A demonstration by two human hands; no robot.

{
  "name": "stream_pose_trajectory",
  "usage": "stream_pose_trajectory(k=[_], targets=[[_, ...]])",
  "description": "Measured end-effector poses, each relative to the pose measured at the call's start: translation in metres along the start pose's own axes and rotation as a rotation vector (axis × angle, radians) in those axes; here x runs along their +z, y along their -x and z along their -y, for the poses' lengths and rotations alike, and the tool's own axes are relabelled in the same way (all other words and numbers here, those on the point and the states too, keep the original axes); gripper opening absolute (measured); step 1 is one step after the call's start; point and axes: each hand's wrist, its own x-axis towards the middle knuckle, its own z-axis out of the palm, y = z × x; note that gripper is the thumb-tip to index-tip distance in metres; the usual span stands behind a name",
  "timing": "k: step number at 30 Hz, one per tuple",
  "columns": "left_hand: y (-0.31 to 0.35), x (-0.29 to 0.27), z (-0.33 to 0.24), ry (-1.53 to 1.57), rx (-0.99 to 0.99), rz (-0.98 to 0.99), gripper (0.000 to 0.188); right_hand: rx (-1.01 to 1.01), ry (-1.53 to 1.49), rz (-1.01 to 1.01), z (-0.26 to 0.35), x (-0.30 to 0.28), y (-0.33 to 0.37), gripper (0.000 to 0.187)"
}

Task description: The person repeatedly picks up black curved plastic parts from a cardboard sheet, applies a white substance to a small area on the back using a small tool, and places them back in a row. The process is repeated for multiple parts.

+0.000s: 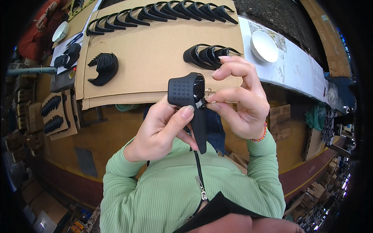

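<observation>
My left hand (155, 136) is closed around a black rubber-like piece (181, 89) with rows of small raised dots. The piece has a curved, open top with a glossy dark inside and a long tapering tail that points down toward my chest. At the right edge of the opening, the thumb and index finger of my right hand (244, 101) pinch a small thin metal tool (209, 101), wire-like, with a dark part. Its tip meets the piece's inner rim; its exact kind is unclear. The other fingers of my right hand are bent and raised.
Across the cardboard-topped table (147, 73), a long row of curved black pieces (163, 12) lies at the back. Several similar pieces (210, 54) nest at right, and a nested stack (104, 68) sits at left. A white bowl (264, 46) stands on the right-hand surface. Another person's hand (49, 9) shows far left.
</observation>
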Motion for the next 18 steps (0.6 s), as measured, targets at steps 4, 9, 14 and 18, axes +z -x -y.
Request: stream_pose_trajectory(k=[4, 9, 14, 18], targets=[[0.0001, 0.0007, 0.0005, 0.005, 0.001, -0.014, 0.030, -0.007, 0.005, 0.002, -0.0003, 0.0002, 0.0003, 0.020], [0.0001, 0.0011, 0.0012, 0.024, 0.003, -0.032, 0.030, -0.009, 0.011, 0.011, 0.0000, 0.0001, 0.0013, 0.019], [-0.0006, 0.0006, 0.0024, 0.029, 0.011, -0.044, 0.030, -0.007, 0.014, 0.019, 0.0007, 0.0001, 0.0032, 0.019], [-0.0010, 0.0006, 0.0028, 0.038, 0.018, -0.062, 0.030, -0.025, 0.004, 0.024, -0.0001, 0.0003, 0.0043, 0.018]])
